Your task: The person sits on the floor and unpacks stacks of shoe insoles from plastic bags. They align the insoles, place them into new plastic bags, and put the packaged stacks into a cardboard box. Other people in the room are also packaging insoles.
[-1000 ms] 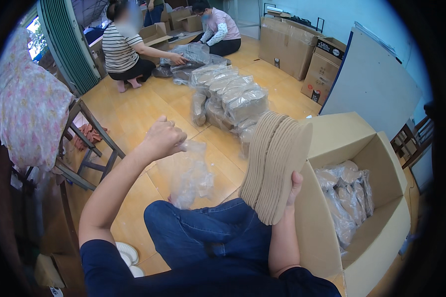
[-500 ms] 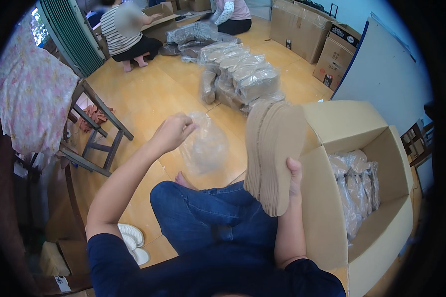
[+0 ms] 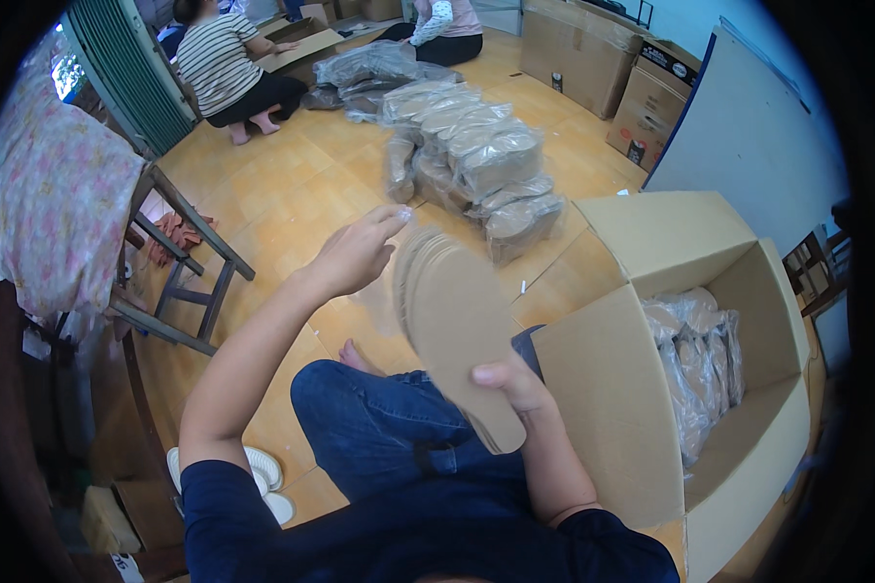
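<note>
A stack of brown insoles is gripped near its narrow lower end by my right hand, the thumb lying flat on the top one. The stack tilts up and to the left. Just beyond its upper end, my left hand is closed in a pinch on a clear plastic bag. Most of the bag is hidden behind the insoles, so I cannot tell whether they have entered it.
An open cardboard box at my right holds bagged insoles. More bagged insoles are piled on the floor ahead. A wooden stool with a floral cloth stands left. Two people crouch or sit at the back; white slippers lie near my left side.
My right hand has brought the insole stack left and tilted it toward my left hand. The left hand has moved slightly right, and the bag now lies mostly behind the stack.
</note>
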Tool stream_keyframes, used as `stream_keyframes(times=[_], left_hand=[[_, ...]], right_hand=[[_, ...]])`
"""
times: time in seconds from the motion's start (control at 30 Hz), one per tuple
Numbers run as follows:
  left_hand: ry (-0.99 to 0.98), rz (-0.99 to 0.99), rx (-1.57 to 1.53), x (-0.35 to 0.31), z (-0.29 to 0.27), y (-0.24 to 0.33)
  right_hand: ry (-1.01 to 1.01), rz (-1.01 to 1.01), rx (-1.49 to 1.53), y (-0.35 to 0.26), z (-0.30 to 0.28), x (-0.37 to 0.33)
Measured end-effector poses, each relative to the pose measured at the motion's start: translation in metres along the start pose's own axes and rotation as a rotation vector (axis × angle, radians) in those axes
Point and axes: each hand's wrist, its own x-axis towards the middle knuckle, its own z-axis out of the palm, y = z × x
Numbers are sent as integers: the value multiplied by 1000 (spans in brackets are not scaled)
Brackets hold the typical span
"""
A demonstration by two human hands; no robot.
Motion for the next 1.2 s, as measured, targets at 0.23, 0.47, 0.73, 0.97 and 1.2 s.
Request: stream_keyframes(times=[0.23, 0.47, 0.73, 0.97, 1.2], left_hand=[[-94, 53, -55, 2, -17, 17], [-154, 103, 39, -8, -30, 35], [-146, 186, 98, -6, -26, 50], [3, 277, 3, -7, -29, 50], [188, 289, 164, -18, -20, 49]], right_hand=[[-71, -189, -261, 8, 4, 14], [253, -203, -532, 21, -9, 24], [96, -88, -158, 14, -19, 20], [22, -104, -148, 14, -23, 24], [83, -82, -99, 7, -13, 30]])
